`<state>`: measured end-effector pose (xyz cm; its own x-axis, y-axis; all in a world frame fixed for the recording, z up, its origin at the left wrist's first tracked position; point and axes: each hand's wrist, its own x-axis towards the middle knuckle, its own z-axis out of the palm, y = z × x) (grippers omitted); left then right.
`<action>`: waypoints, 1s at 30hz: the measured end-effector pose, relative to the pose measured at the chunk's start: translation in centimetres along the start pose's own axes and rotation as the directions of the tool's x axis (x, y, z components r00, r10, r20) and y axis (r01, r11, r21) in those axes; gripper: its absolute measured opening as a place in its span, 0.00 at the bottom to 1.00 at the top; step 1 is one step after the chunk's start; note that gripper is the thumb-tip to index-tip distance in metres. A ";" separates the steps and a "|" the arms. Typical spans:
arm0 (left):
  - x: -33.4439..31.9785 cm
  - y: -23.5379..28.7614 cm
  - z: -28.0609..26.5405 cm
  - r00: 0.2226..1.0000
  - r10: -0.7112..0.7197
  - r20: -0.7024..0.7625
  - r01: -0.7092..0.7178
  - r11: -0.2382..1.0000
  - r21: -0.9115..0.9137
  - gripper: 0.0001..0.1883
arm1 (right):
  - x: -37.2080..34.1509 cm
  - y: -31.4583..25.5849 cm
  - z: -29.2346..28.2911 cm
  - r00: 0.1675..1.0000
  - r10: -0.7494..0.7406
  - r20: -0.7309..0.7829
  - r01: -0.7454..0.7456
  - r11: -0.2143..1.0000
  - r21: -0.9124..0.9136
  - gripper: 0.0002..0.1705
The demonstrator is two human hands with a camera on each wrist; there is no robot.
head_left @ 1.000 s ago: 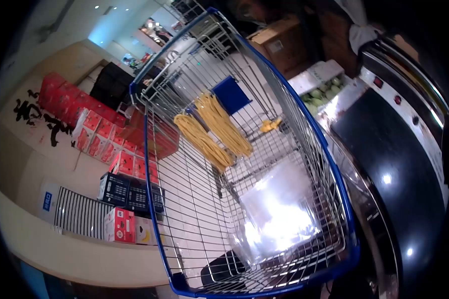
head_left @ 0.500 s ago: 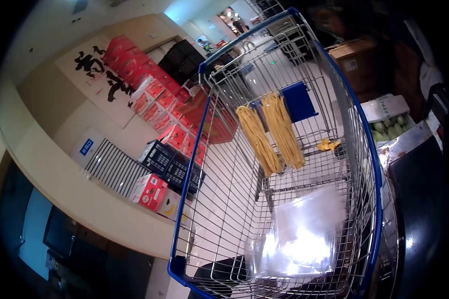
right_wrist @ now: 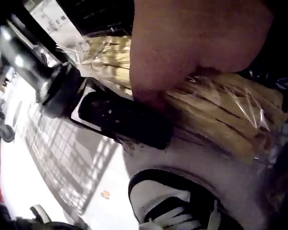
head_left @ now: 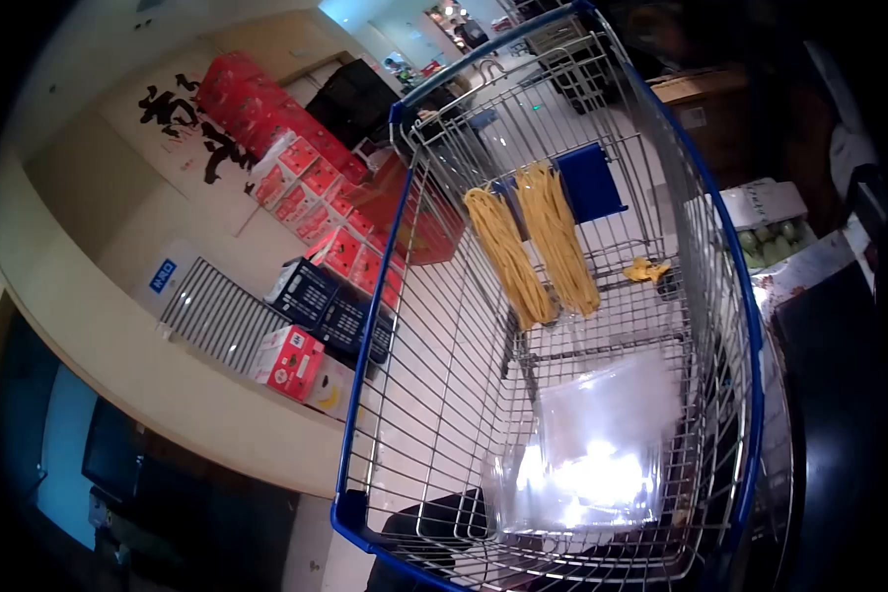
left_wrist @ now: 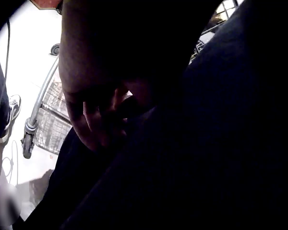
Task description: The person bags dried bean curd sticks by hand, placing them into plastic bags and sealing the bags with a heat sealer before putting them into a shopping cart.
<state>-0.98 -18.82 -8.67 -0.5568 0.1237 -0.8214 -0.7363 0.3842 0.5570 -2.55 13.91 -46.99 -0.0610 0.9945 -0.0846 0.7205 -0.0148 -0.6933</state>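
In the right wrist view my right hand [right_wrist: 197,40] grips a long pack of dried yellow sticks [right_wrist: 225,115] wrapped in clear plastic. The pack shows on both sides of the hand, above a shoe; the fingertips are hidden. My left hand [left_wrist: 98,103] hangs in shadow beside dark clothing, its fingers loosely curled and nothing seen in them. Neither hand appears in the head view. There, a blue-rimmed wire shopping cart [head_left: 747,395] holds two similar yellow bundles [head_left: 508,257] side by side, and clear plastic packaging [head_left: 602,414] lies nearer me, glaring in the light.
Red cartons [head_left: 266,118] and dark crates [head_left: 340,326] stand left of the cart, behind a curved counter edge [head_left: 197,405]. On the right are a box of green produce [head_left: 770,247] and a dark counter [head_left: 829,375]. A cart wheel [right_wrist: 117,112] is beside the right hand.
The head view has swung, so the cart and its contents stand further right in it, with more of the left counter showing. The cart's contents keep their arrangement.
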 end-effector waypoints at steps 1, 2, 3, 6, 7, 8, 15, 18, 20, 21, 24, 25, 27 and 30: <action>0.2 -0.9 -0.3 1.000 -0.001 -0.017 0.001 1.000 -0.022 0.08 | -0.2 0.0 -0.5 1.000 0.005 -0.024 -0.005 1.000 -0.008 0.31; 0.4 -0.9 -0.5 1.000 0.000 -0.014 0.000 0.999 -0.039 0.07 | -0.5 -0.2 -0.8 0.999 0.008 -0.052 -0.009 1.000 -0.013 0.31; 0.2 -0.4 -0.9 1.000 -0.008 -0.013 0.007 0.998 -0.055 0.07 | -0.9 -0.1 -1.2 0.997 0.010 -0.077 -0.011 1.000 -0.020 0.31; -1.4 5.8 -0.5 0.908 0.338 0.246 -0.391 0.896 0.212 0.11 | -2.2 -0.1 -2.9 0.989 0.015 -0.148 -0.021 0.999 -0.038 0.31; -1.8 6.8 -0.6 0.795 0.467 0.387 -0.586 0.757 0.290 0.13 | -2.6 0.0 -3.1 0.985 0.019 -0.171 -0.026 0.999 -0.042 0.31; -2.2 6.4 -0.7 0.787 0.463 0.408 -0.590 0.758 0.279 0.13 | -2.9 0.3 -3.4 0.981 0.021 -0.194 -0.030 0.998 -0.046 0.31; -2.1 5.7 -2.0 0.639 0.538 0.550 -0.723 0.664 0.191 0.09 | -3.9 -3.7 -10.9 0.997 0.055 0.048 -0.050 0.993 -0.102 0.33; -4.4 7.7 -2.0 0.557 0.595 0.579 -0.772 0.628 0.096 0.07 | -0.2 10.2 2.3 0.938 -0.281 -0.200 0.317 0.933 0.173 0.40; -4.9 8.1 -1.9 0.443 0.678 0.586 -0.861 0.505 0.066 0.05 | -1.6 11.1 -1.7 0.949 -0.279 -0.144 0.260 0.956 -0.138 0.41; -5.4 8.9 -1.7 0.389 0.697 0.603 -0.889 0.455 0.047 0.04 | -2.1 8.8 -4.9 0.980 -0.180 -0.081 0.182 0.983 0.020 0.40; -4.9 8.6 -1.3 0.403 0.685 0.607 -0.852 0.523 -0.026 0.05 | -4.2 4.5 -10.8 0.976 -0.195 -0.096 0.181 0.974 -0.137 0.55; -5.8 9.3 -1.1 0.390 0.687 0.613 -0.864 0.503 -0.014 0.06 | -6.4 -0.6 -16.9 0.986 -0.168 0.015 0.168 0.986 0.010 0.51; -4.3 9.3 -0.7 0.338 0.714 0.613 -0.892 0.450 -0.032 0.10 | -7.5 -7.4 -23.2 0.975 -0.021 0.219 -0.030 0.974 0.226 0.49; -2.7 9.7 0.5 0.295 0.726 0.621 -0.925 0.380 -0.005 0.22 | -9.5 -7.7 -22.5 0.996 -0.059 -0.071 0.070 0.983 0.172 0.53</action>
<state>-6.46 -14.99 -1.13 -0.4598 0.8839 0.0857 0.2328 0.0268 0.9721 8.03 6.94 -24.71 -0.0542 0.9985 0.0068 0.5850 0.0373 -0.8102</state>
